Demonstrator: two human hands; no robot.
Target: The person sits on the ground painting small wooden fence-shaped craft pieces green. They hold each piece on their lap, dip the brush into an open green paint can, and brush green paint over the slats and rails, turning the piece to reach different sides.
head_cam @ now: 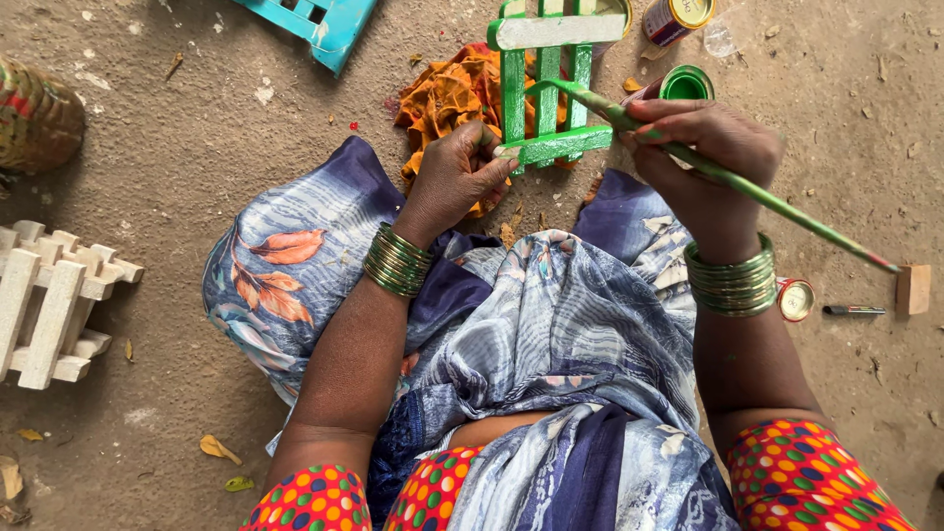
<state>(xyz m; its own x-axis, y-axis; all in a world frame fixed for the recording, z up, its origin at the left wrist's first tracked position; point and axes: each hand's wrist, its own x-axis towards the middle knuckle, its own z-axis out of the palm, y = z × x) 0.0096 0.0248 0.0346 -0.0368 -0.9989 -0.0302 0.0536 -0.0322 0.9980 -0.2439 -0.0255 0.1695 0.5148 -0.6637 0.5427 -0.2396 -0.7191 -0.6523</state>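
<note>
Seated on a dirt floor, a person steadies a green-painted wooden slat rack (pixel 544 88) with the left hand (pixel 454 175) while the right hand (pixel 703 157) holds a long paintbrush (pixel 728 179), its tip on a slat. An open tin of green paint (pixel 685 85) stands just beyond; unpainted racks (pixel 49 300) lie apart to the left.

Green bangles (pixel 397 261), dotted red sleeves (pixel 808 479), blue floral sari (pixel 551 324).

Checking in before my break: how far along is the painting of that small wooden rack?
Most slats of the rack are already green; its top crossbar is bare wood. The left hand steadies the lower rail while the right hand works a brush on a slat. An unpainted rack sits at the left; a blue one lies beyond.
</note>
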